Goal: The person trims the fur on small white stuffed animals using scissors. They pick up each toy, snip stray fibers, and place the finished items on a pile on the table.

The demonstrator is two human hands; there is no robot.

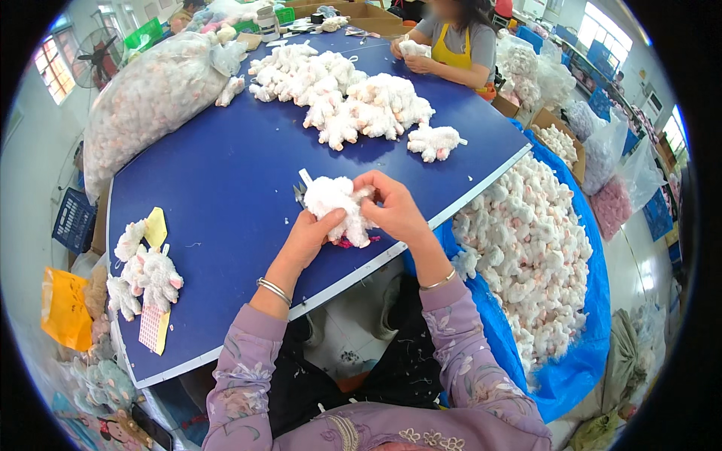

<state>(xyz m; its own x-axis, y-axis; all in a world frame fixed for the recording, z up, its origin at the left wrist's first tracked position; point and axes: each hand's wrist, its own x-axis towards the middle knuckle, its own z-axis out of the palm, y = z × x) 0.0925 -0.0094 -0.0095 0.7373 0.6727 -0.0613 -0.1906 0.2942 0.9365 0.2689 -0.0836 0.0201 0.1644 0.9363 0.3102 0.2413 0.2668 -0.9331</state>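
A fluffy white plush toy [329, 197] with a white tag loop is held just above the near edge of the blue table. My left hand [310, 234] grips its lower side, thumb pressed on the fur. From the right, my right hand [391, 207] pinches the toy's other side with closed fingers. Partly hidden behind the toy are the dark blades of what look like scissors [299, 193], with something pink-red [346, 243] beneath it. A single white plush [435, 143] lies farther off to the right, beside a large pile of plush toys [338, 94].
The blue table [233, 278] has a white edge. Several plush toys [154, 274] lie at left with yellow paper. A stuffed clear bag [162, 98] stands far left. Right of the table, a blue sack [594, 323] brims with plush parts. Across sits a person in a yellow apron [453, 46].
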